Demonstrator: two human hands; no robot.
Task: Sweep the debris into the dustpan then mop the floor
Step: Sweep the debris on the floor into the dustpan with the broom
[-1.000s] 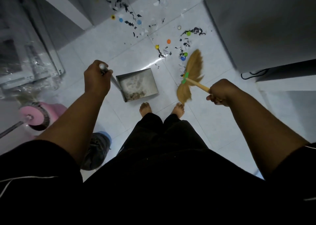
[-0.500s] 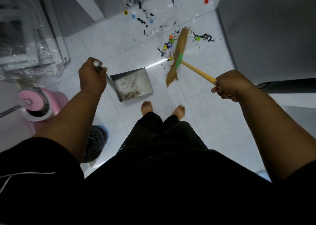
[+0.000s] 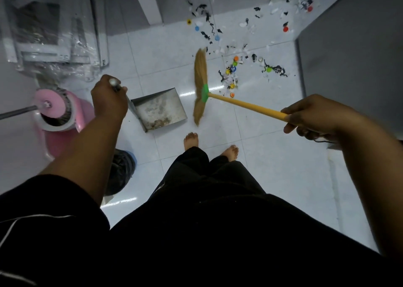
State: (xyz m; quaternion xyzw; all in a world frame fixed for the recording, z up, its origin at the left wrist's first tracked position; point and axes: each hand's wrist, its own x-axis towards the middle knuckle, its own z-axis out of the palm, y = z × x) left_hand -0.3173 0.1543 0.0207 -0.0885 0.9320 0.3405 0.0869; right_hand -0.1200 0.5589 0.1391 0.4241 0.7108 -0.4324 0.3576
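Glossy white tiled floor (image 3: 272,167) runs beside a grey cabinet (image 3: 349,58). The left hand (image 3: 109,99) grips the handle of the metal dustpan (image 3: 160,109), which sits on the floor. The right hand (image 3: 309,116) grips the broom (image 3: 200,77), whose bristles are between the pan and the scattered debris (image 3: 233,69). A pink mop bucket (image 3: 65,116) stands left.

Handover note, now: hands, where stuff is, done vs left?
Left hand: grips the handle of the dustpan. The pan sits on the floor just ahead of the feet, with a little dirt inside.
Right hand: grips the yellow broom. Its bristles are between the pan and the debris.
Debris: bottle caps and scraps scattered on the tiles beyond the broom; no caps in the pan.
Left: sweep nearly all of it in, then mop. The pink mop bucket is by the left hand.
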